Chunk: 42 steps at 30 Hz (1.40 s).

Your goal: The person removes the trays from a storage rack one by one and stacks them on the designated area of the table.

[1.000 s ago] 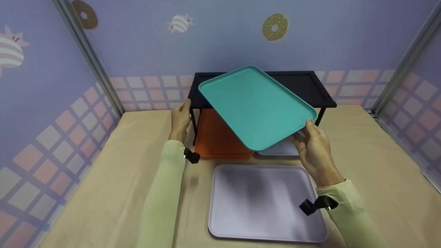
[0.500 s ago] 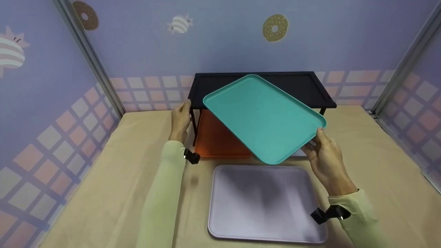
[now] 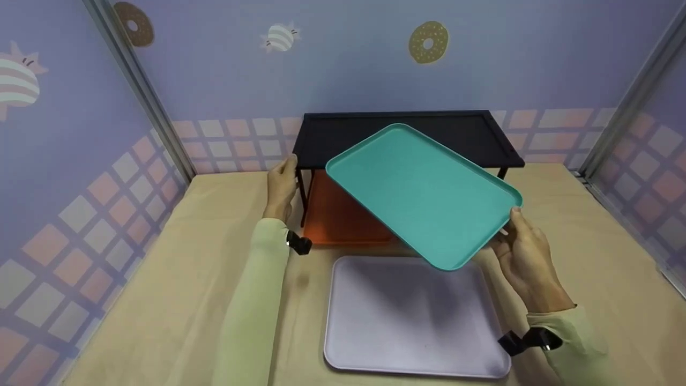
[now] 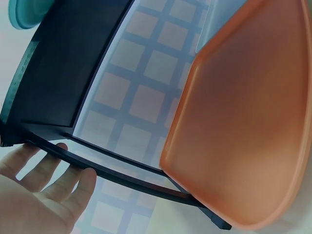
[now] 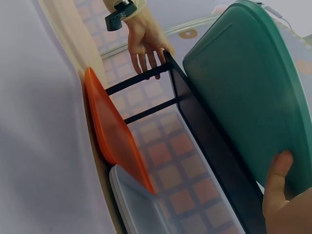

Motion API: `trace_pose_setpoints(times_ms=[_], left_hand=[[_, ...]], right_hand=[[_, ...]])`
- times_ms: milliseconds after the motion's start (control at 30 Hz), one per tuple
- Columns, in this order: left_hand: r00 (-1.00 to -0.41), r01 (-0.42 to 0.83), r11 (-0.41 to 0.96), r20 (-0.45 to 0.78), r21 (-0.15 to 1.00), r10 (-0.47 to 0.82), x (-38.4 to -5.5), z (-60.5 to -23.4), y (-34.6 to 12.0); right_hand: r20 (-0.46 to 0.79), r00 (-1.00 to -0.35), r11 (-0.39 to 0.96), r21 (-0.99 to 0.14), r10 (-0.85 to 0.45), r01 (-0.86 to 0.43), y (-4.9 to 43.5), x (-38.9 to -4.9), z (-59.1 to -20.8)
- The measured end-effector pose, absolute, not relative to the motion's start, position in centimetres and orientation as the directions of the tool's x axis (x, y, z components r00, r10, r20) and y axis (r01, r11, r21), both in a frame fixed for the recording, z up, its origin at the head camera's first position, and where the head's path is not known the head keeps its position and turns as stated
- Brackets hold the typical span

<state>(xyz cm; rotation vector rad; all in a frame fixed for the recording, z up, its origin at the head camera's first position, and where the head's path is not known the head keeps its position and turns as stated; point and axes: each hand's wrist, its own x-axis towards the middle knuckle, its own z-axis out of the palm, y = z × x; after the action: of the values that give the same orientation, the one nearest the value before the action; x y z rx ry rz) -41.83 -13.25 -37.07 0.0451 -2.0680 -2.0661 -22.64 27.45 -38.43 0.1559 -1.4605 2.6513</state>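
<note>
My right hand (image 3: 528,257) grips a turquoise serving tray (image 3: 426,195) by its right corner, thumb on the rim. The tray is held tilted in the air, overlapping the front of a low black shelf stand (image 3: 455,134) in the head view. My left hand (image 3: 281,187) holds the stand's front left corner. In the left wrist view its fingers (image 4: 85,187) lie at the black leg. Under the stand an orange tray (image 3: 343,220) lies on the left. A pale grey-blue tray (image 5: 136,200) beside it is largely hidden in the head view.
A pale lilac tray (image 3: 412,321) lies on the beige cloth (image 3: 177,300) in front of the stand. A patterned wall (image 3: 353,69) stands right behind the stand, and side walls close in the left and right.
My right hand has carried the turquoise tray toward me and to the right, partly uncovering the stand's top and hiding the pale tray below. The left hand stays at the stand's corner.
</note>
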Motion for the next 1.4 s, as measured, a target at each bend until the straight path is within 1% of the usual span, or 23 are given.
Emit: trace_pose_setpoints(times_ms=[233, 533, 767, 900, 1267, 1400], left_hand=[[-0.981, 0.100, 0.021, 0.102, 0.995, -0.167, -41.7, -37.0, -13.2], [-0.974, 0.134, 0.014, 0.134, 0.991, -0.182, -41.7, -37.1, -13.4], [-0.981, 0.105, 0.018, 0.106, 0.994, -0.164, -41.5, -37.2, -13.4], [-0.977, 0.117, 0.024, 0.119, 0.993, -0.174, -41.6, -37.1, -13.5], [-0.982, 0.097, 0.016, 0.098, 0.995, -0.161, -41.6, -37.1, -13.5], [-0.978, 0.113, 0.017, 0.114, 0.993, -0.174, -41.6, -37.1, -13.4]], right_hand=[[0.118, -0.993, -0.517, -0.848, 0.030, -0.117, 28.4, -22.2, -38.7], [0.086, -0.996, -0.467, -0.881, 0.007, -0.080, 29.6, -21.6, -39.1], [0.098, -0.995, -0.419, -0.904, -0.019, -0.081, 30.6, -21.1, -39.5], [0.086, -0.996, -0.419, -0.906, -0.028, -0.067, 31.0, -20.8, -39.7], [0.071, -0.995, -0.342, -0.939, -0.066, -0.045, 31.5, -20.4, -40.1], [0.040, -0.997, -0.268, -0.963, -0.066, -0.021, 31.8, -20.3, -40.2]])
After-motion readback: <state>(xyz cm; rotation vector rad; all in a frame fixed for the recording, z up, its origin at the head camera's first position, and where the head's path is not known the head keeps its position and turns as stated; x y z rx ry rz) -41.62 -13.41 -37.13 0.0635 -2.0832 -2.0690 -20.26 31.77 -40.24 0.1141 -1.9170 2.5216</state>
